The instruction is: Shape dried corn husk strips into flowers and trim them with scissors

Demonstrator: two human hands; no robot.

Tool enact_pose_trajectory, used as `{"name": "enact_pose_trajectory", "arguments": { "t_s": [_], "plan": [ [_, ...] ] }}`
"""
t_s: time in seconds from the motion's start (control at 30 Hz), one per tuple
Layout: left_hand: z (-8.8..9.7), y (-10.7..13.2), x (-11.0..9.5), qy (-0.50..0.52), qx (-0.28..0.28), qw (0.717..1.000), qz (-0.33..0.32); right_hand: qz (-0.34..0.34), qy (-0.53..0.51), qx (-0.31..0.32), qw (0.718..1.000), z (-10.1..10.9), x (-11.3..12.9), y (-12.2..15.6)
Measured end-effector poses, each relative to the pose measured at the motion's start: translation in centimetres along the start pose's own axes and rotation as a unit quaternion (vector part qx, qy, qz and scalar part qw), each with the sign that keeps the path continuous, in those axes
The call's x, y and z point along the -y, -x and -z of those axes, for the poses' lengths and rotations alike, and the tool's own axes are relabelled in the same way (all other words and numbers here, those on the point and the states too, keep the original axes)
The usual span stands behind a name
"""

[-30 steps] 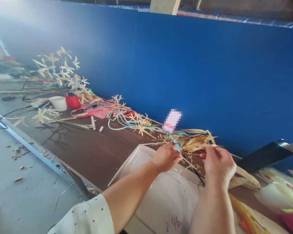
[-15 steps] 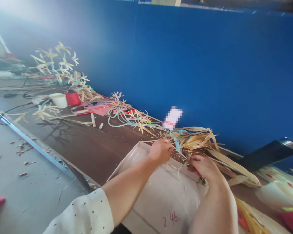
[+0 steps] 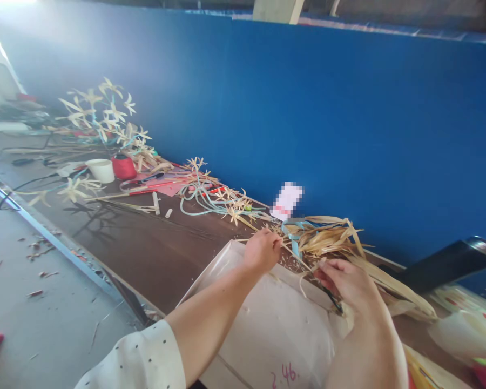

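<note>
My left hand [image 3: 263,251] is closed in a fist over the far edge of a pale flat board or box lid [image 3: 283,324], gripping a thin straw-coloured stalk [image 3: 296,259]. To its right, the thumb and fingers of my right hand [image 3: 342,276] pinch the stalk's other end, where a pale strip curls loose. A dark slim tool [image 3: 335,302] pokes out below my right palm; its kind is hidden. Just beyond both hands lies a bundle of dried husks [image 3: 328,237] with light blue ribbon [image 3: 295,246] around it.
Straw flowers on blue stems [image 3: 105,111] stand far left, near a white cup [image 3: 101,170] and a red thread spool [image 3: 123,167]. A blue wall [image 3: 247,108] borders the brown table [image 3: 157,243]. A black object [image 3: 449,267] and a translucent container [image 3: 461,329] are at right.
My right hand has shifted slightly right and tilted, so more of the dark tool and curled strip shows. The left hand stays nearly in place. The camera view has moved slightly.
</note>
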State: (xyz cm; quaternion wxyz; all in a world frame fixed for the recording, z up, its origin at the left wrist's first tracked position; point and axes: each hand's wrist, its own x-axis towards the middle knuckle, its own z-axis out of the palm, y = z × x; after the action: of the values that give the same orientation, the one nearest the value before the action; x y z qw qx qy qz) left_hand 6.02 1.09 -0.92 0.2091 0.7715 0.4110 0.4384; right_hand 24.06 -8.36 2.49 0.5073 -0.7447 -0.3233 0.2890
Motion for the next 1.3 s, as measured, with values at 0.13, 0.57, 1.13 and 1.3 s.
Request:
{"name": "enact_pose_trajectory", "arguments": {
  "t_s": [0.13, 0.57, 1.13, 1.3],
  "plan": [
    [0.5, -0.9, 0.2, 0.105, -0.081, 0.982, 0.131, 0.119, -0.244, -0.174, 0.947, -1.5, 1.9, 0.8],
    [-0.6, -0.6, -1.4, 0.441, 0.048, 0.871, 0.211, 0.013, -0.469, 0.03, 0.883, -9.9, 0.4, -0.5],
    [-1.0, -1.0, -0.9, 0.536, 0.02, 0.807, 0.248, -0.095, -0.491, 0.08, 0.862, -10.8, 0.8, 0.6],
    [-0.5, -1.1, -1.0, 0.559, 0.007, 0.792, 0.248, -0.137, -0.493, 0.09, 0.854, -10.5, 1.4, 1.0]
  ]
}}
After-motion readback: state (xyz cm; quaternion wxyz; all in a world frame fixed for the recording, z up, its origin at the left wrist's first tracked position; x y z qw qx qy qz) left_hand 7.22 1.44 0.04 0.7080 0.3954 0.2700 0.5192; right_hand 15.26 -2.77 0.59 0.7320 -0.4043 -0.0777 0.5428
